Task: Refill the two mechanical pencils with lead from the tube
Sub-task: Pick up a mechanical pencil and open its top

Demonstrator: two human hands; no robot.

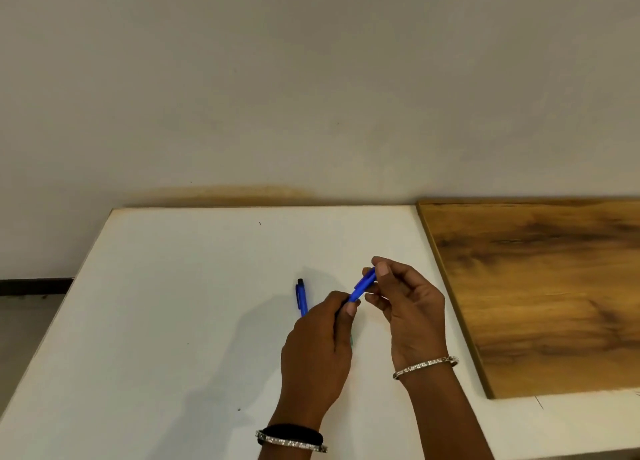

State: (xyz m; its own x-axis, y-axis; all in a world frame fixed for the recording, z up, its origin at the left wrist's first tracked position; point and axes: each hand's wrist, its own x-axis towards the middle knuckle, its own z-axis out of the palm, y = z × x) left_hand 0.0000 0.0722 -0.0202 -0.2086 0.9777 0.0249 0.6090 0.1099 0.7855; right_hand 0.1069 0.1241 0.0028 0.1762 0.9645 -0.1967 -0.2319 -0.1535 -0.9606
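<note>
A blue mechanical pencil (363, 285) is held slanted above the white table (173, 304). My right hand (408, 314) pinches its upper end between thumb and fingers. My left hand (318, 349) grips its lower end, and the tip is hidden inside that hand. A second blue mechanical pencil (301, 297) with a black cap lies on the table just left of my left hand, its lower part covered by the hand. A small teal bit shows at my left palm's edge; I cannot tell whether it is the lead tube.
A brown wooden board (540, 286) lies on the table's right side, close to my right wrist. A plain wall rises behind the table's far edge. The table's left edge drops off to the floor.
</note>
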